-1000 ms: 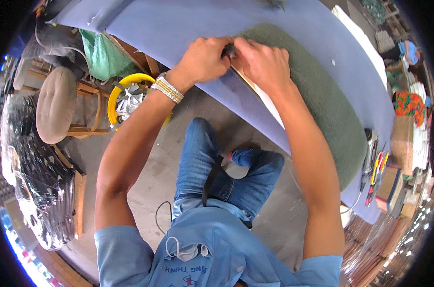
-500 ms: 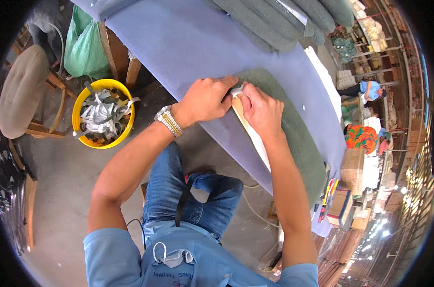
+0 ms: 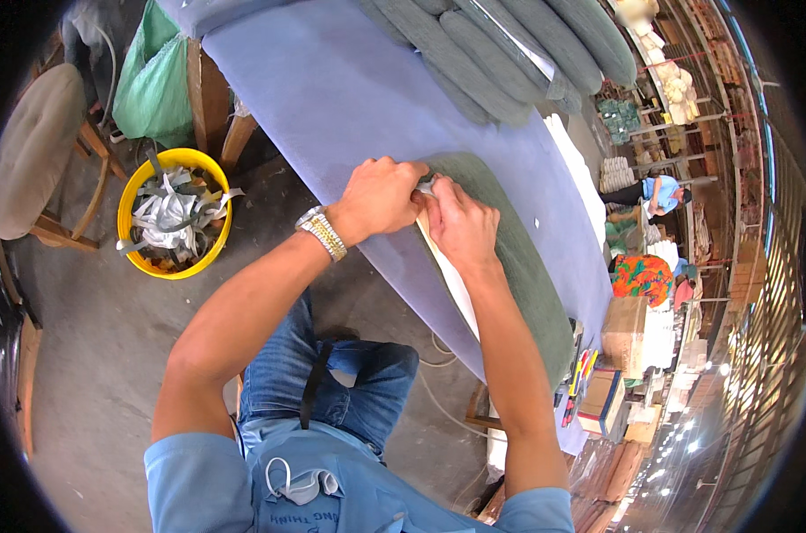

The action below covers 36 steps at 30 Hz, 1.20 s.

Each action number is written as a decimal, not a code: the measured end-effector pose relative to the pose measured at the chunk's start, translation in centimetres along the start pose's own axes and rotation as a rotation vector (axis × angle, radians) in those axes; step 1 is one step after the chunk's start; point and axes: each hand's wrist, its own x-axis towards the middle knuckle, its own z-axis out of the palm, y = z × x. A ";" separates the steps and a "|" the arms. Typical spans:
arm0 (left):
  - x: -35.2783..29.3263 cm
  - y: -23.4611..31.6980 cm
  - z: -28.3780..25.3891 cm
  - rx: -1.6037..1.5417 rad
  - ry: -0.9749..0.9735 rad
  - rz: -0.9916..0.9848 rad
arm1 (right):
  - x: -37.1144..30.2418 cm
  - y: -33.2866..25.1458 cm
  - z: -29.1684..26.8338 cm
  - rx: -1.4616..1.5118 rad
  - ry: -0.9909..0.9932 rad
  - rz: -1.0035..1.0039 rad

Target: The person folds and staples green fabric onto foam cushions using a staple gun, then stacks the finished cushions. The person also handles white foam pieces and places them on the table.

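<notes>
A dark green upholstered cushion (image 3: 518,258) lies on the blue cloth-covered table (image 3: 332,98), its open side toward me. Pale board and white lining (image 3: 447,271) show along that side. At the cushion's far left corner, my left hand (image 3: 381,197) is closed with fingertips pinching the fabric edge. Right beside it, my right hand (image 3: 461,222) also grips the fabric edge, thumb pressed inward near the board. The two hands almost touch, and a bit of whitish material shows between them. Exactly what lies under the fingertips is hidden.
Several dark green cushions (image 3: 501,53) are piled at the table's far end. Cutters and tools (image 3: 579,382) lie at its right end. On the floor at left stand a yellow bucket (image 3: 127,240) of scraps and a round padded stool (image 3: 34,151). A person (image 3: 659,191) sits far right.
The whole view has shifted slightly, so everything sits a little further left. Both hands keep their hold on the cushion's corner, with only small finger movements.
</notes>
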 end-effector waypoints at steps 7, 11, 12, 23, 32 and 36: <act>-0.2 -0.3 -0.2 0.021 -0.011 0.056 | 0.5 -0.5 -0.1 -0.027 0.054 -0.057; 0.1 -0.3 -0.3 0.080 -0.066 0.050 | 0.6 -0.5 0.0 0.010 -0.002 -0.015; 0.0 -0.5 -0.4 0.074 -0.080 0.042 | 0.6 -0.6 0.1 0.014 0.002 -0.012; 0.4 -1.2 -0.8 0.002 -0.097 0.089 | 0.5 -0.2 -0.2 -0.024 -0.043 0.008; 0.3 -1.0 -1.2 0.040 -0.081 0.126 | 0.4 -0.5 -0.4 0.004 -0.024 0.029; 0.3 -1.4 0.4 0.043 0.001 0.125 | 0.1 0.0 -0.6 0.042 -0.099 0.086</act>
